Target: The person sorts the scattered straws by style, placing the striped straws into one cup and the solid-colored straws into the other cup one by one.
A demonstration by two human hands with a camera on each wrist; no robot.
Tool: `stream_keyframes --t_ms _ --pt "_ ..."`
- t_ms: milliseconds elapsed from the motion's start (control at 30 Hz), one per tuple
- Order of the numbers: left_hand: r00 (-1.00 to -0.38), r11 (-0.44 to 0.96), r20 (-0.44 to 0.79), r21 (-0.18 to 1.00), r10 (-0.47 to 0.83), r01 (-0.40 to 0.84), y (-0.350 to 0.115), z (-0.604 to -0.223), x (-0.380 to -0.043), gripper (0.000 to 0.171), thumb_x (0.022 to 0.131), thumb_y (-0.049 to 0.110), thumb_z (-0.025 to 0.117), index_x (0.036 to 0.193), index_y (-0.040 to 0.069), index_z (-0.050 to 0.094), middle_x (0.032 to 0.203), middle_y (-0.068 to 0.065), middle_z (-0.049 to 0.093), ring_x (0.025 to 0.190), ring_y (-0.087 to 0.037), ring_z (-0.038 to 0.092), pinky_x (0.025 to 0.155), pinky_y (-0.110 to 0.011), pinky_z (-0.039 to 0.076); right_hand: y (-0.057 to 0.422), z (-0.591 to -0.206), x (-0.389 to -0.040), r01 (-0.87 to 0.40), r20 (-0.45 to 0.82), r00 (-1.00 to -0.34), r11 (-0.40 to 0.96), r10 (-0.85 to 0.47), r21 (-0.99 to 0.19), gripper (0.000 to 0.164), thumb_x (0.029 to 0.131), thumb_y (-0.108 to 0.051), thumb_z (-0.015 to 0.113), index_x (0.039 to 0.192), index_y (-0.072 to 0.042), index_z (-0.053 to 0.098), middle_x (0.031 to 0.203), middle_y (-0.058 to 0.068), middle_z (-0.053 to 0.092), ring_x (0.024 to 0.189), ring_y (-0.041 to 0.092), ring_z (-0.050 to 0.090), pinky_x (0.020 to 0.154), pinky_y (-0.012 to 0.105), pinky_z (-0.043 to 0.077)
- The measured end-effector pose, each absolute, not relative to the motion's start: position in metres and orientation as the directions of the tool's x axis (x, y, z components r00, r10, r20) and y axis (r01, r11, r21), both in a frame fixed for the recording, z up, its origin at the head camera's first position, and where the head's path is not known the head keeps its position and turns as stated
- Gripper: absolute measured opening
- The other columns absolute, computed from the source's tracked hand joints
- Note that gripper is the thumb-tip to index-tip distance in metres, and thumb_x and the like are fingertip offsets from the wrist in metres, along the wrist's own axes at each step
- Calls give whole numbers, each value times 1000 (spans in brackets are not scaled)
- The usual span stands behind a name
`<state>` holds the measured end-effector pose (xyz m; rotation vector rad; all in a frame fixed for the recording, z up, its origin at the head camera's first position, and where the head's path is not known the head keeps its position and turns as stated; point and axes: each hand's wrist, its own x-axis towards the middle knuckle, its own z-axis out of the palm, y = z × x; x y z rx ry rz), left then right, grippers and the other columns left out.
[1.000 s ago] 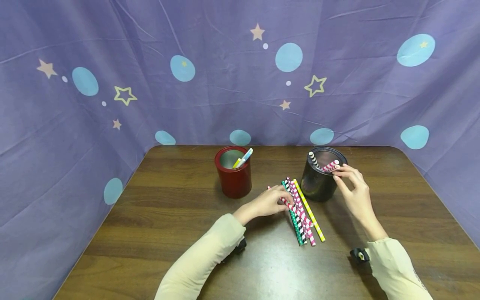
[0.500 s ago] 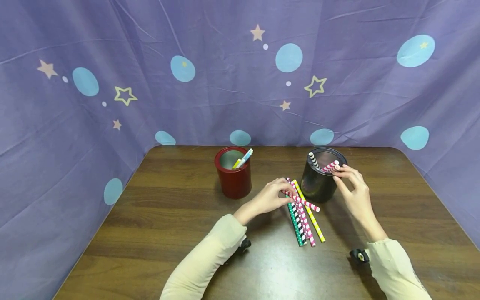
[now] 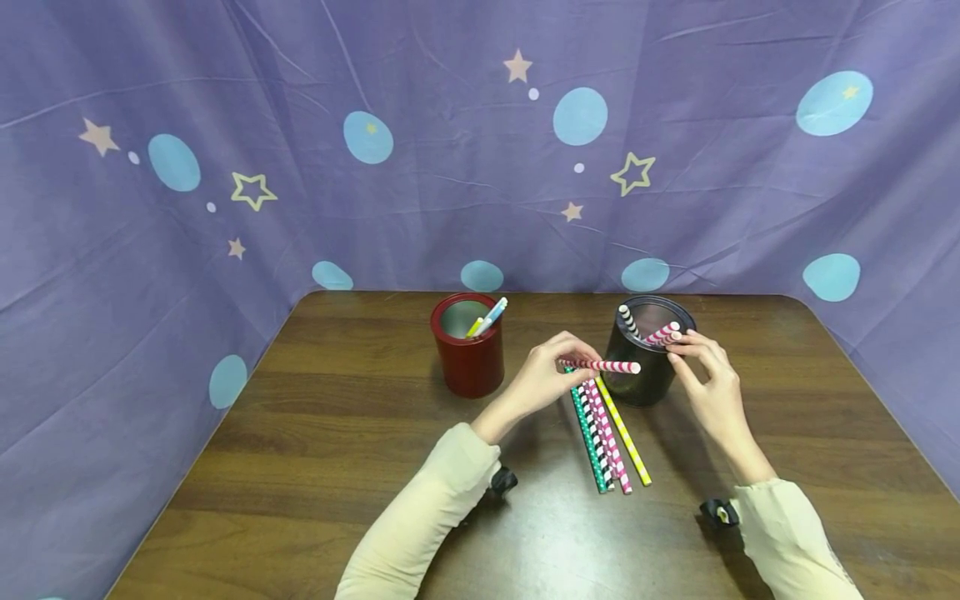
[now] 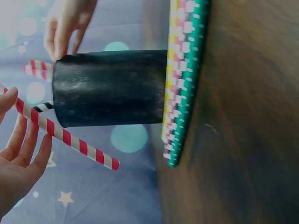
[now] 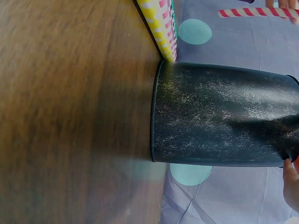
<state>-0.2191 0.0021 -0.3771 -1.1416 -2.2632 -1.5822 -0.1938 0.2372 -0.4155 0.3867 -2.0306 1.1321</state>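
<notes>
My left hand (image 3: 558, 373) pinches a red-and-white striped paper straw (image 3: 618, 367) between thumb and fingers. It holds the straw in the air, above the upper ends of a loose bunch of paper straws (image 3: 606, 433) in green, black, pink and yellow patterns on the table. To the right stands a black can (image 3: 637, 375), a black-and-white straw (image 3: 628, 321) and pink-striped straws (image 3: 663, 332) leaning inside it. At the can's right rim, my right hand (image 3: 712, 392) grips the edge, thumb (image 5: 290, 175) against the outside wall. Its other fingertips are partly hidden.
A red can (image 3: 469, 362) stands left of the black one, with a yellow straw (image 3: 474, 327) and a blue-and-white straw (image 3: 491, 315) in it. The brown table (image 3: 337, 400) ends at a purple curtain (image 3: 420, 225) behind.
My left hand has lifted the red-and-white straw off the bunch and moved it up and slightly right, turning it nearly level. My right hand has stayed at the black can's rim.
</notes>
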Motion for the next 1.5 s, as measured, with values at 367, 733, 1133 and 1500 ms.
stream_keyframes --t_ms 367,733,1133,1500 --pt "-715 33 564 775 414 631 4 -330 -196 16 75 -6 64 91 -8 60 86 -18 58 79 -29 58 72 -36 51 237 -416 -193 -581 743 -662 558 100 -592 13 76 9 62 88 6 64 98 19 58 111 13 46 97 20 31" --pt "-700 -96 652 748 292 656 17 -314 -197 19 75 -12 61 93 -13 55 87 -25 56 80 -34 57 75 -39 51 237 -416 -193 -588 749 -656 557 95 -586 15 75 11 62 88 5 64 98 18 59 110 20 47 97 20 31" --pt "-733 -221 653 756 191 616 34 -321 -211 21 77 -9 60 97 -12 53 91 -28 56 83 -33 57 77 -33 51 237 -416 -194 -584 742 -663 555 96 -593 14 76 10 62 89 5 64 99 17 59 111 17 46 97 20 31" --pt "-778 -232 612 785 143 575 50 -313 -205 21 76 -14 58 96 -17 51 90 -32 56 84 -38 56 76 -38 51 237 -416 -194 -579 745 -660 567 95 -585 13 76 8 62 89 5 64 99 16 59 111 15 46 97 20 31"
